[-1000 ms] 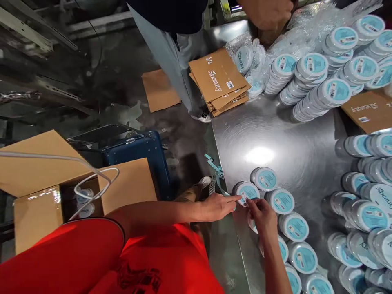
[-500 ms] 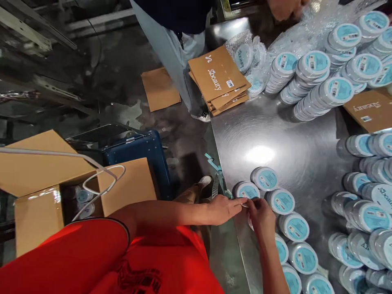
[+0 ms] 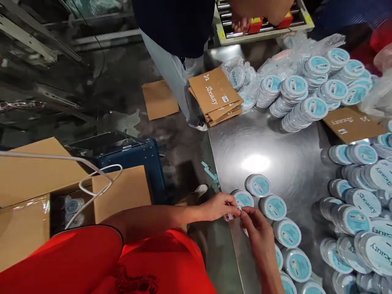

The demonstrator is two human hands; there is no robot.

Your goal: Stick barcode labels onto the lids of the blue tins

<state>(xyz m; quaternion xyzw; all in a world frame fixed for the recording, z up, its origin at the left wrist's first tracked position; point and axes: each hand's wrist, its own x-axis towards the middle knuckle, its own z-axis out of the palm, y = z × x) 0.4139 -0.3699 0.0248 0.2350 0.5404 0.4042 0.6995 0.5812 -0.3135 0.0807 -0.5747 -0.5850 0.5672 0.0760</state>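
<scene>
My left hand [image 3: 221, 207] is closed in a pinch near the table's edge. A short strip of small printed stickers [image 3: 229, 217] shows under its fingertips. My right hand [image 3: 257, 226] meets it there, thumb and fingertips pinched together at a tiny white piece [image 3: 239, 207] whose exact shape I cannot make out. Just beyond the fingertips stands a stack of round clear-sided jars with a pale blue label [image 3: 244, 198] on top, partly hidden by my hands. More such stacks, among them a blue-labelled jar [image 3: 257, 185], stand close by in rows.
Many stacked jars [image 3: 355, 220] fill the right of the metal table [image 3: 263, 139]. Flat brown cardboard pieces [image 3: 214, 92] lie at its far corner. Another person [image 3: 174, 28] stands by a roller conveyor [image 3: 225, 24]. An open carton [image 3: 119, 190] and blue case [image 3: 154, 171] are at left.
My left hand's pointing finger has drawn back into a pinch, and the sticker strip now shows beneath it. My right hand stays at the same stack. The view has shifted slightly.
</scene>
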